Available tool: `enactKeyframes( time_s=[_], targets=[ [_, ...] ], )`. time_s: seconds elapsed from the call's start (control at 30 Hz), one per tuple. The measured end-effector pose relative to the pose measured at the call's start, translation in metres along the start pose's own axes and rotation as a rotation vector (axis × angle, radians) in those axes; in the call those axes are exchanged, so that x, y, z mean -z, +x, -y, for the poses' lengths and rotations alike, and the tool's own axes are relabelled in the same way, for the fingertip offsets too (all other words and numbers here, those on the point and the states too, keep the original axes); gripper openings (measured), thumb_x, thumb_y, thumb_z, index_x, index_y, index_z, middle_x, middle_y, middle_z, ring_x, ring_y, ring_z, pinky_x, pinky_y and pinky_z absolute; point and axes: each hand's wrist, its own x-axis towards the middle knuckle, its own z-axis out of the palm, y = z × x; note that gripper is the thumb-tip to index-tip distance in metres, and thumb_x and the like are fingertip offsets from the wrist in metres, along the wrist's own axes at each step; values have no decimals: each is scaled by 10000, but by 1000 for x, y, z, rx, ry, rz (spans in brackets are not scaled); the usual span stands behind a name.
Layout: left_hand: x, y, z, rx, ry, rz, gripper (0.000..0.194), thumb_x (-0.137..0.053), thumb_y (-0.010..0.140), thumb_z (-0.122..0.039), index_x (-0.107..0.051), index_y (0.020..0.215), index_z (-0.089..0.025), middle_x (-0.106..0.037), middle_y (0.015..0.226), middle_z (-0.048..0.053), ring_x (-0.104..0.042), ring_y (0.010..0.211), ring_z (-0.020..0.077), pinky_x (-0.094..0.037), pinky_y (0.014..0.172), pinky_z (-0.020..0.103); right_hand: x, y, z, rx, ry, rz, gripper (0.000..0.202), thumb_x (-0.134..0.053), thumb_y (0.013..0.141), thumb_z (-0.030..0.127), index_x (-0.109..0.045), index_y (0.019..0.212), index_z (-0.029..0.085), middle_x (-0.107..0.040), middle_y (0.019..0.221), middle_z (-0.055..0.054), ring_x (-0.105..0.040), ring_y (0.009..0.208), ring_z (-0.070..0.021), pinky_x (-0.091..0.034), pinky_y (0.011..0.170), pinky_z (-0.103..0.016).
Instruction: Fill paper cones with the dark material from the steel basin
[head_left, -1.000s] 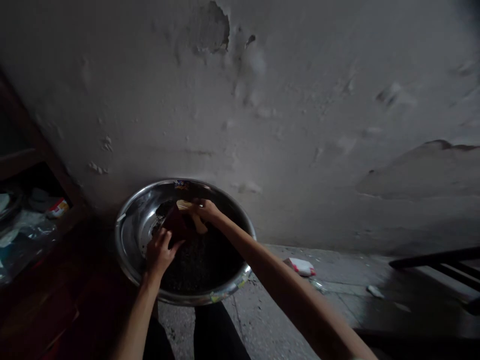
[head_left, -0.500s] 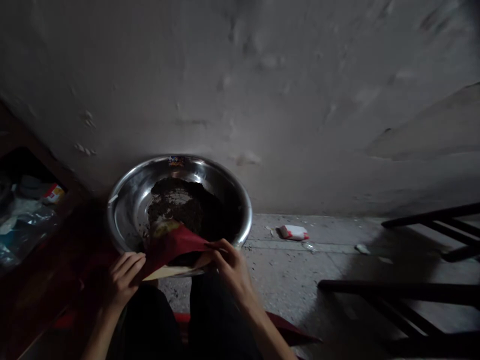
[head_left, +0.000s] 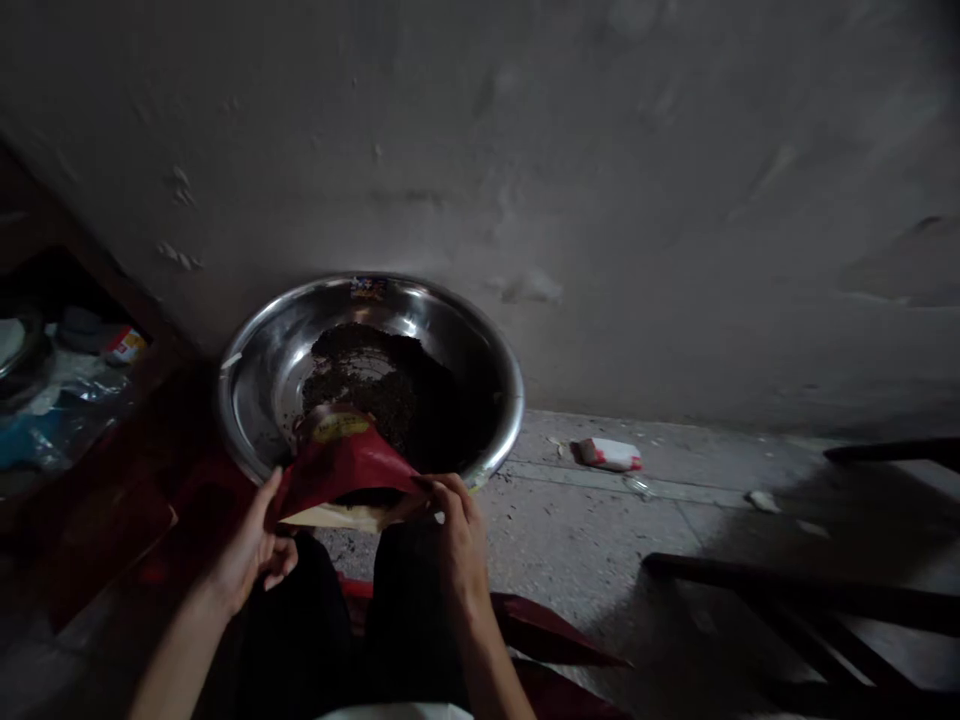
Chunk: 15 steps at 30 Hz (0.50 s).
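A red paper bag (head_left: 349, 462) with a yellow-green emblem leans over the near rim of a steel basin (head_left: 504, 440). Dark crumbly material (head_left: 375, 375) lies in the basin, and some dark stuff shows inside the bag's mouth, which gapes toward me. My right hand (head_left: 454, 525) pinches the bag's right corner. At the left corner is my left hand (head_left: 259, 545), its thumb against the bag's edge and its fingers apart below, not closed round the paper.
Dark red bags (head_left: 555, 630) lie on the floor beside my legs. A crumpled white and red packet (head_left: 611, 454) is near the wall (head_left: 600, 200). Dark bars (head_left: 795, 585) stand at the right; plastic bags (head_left: 82, 400) fill the left side.
My left hand has loosened its hold and its fingers have spread below the bag's corner. The bag's mouth gapes wider. The view has shifted a little, so the basin appears higher and further right.
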Motion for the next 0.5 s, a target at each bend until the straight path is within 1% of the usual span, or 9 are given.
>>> enactKeyframes(
  time_s=[0.03, 0.1, 0.17, 0.23, 0.27, 0.33, 0.4, 0.43, 0.5],
  targets=[
    [-3, -2, -4, 30, -11, 44, 566, -540, 833, -732, -586, 909, -174, -527, 596, -31, -457, 380, 86, -240, 301, 160, -1, 1, 1, -29, 41, 10, 327, -493, 826, 500, -627, 795, 204, -557, 562, 26, -488, 488, -141, -387, 441, -242],
    [-9, -5, -10, 4, -41, 69, 490, -721, 755, -615, -572, 795, -150, -520, 591, -37, -441, 388, 63, -254, 304, 153, -2, 3, 3, -73, 81, 39, 352, -564, 804, 553, -585, 743, 207, -532, 518, 44, -468, 439, -127, -358, 401, -232],
    [-14, -4, -12, -4, -114, 66, 440, -774, 731, -513, -535, 707, -145, -517, 580, -34, -436, 391, 54, -277, 307, 154, -3, 4, 2, -97, 83, 67, 412, -651, 763, 605, -556, 727, 206, -527, 503, 54, -462, 410, -115, -344, 375, -218],
    [-17, -3, -12, 41, -189, 66, 416, -729, 781, -466, -490, 646, -154, -489, 532, -36, -403, 366, 45, -278, 306, 154, -4, 5, -2, -127, 97, 78, 456, -713, 728, 627, -557, 763, 199, -520, 496, 65, -445, 385, -103, -337, 360, -210],
    [-18, -2, -12, 59, -217, 65, 411, -701, 806, -451, -469, 629, -161, -470, 506, -40, -378, 350, 39, -266, 301, 152, -5, 5, -4, -143, 130, 73, 471, -734, 713, 626, -569, 809, 195, -517, 500, 73, -436, 378, -96, -339, 360, -208],
    [-17, -2, -10, 40, -250, 58, 393, -696, 811, -414, -446, 630, -171, -456, 481, -50, -339, 329, 30, -237, 292, 146, -5, 5, -7, -169, 236, 48, 529, -788, 676, 587, -582, 968, 199, -526, 541, 91, -437, 390, -84, -354, 380, -200],
    [-14, -2, -9, -15, -270, 48, 391, -752, 760, -391, -443, 654, -177, -462, 483, -62, -323, 323, 24, -213, 284, 140, -5, 7, -10, -180, 327, 21, 660, -835, 641, 512, -540, 1160, 231, -533, 591, 111, -440, 416, -74, -366, 409, -188],
    [-13, -2, -8, -34, -273, 49, 410, -784, 726, -395, -442, 659, -179, -464, 482, -67, -320, 321, 22, -204, 281, 140, -5, 9, -11, -178, 343, 13, 713, -846, 636, 471, -507, 1224, 252, -535, 607, 117, -437, 426, -70, -367, 420, -183],
    [-11, -2, -7, -52, -261, 65, 469, -829, 668, -429, -431, 643, -183, -448, 462, -75, -311, 315, 18, -189, 277, 140, -3, 12, -14, -138, 313, -1, 700, -836, 652, 420, -498, 1243, 255, -517, 596, 122, -429, 430, -70, -366, 432, -183]
  ],
)
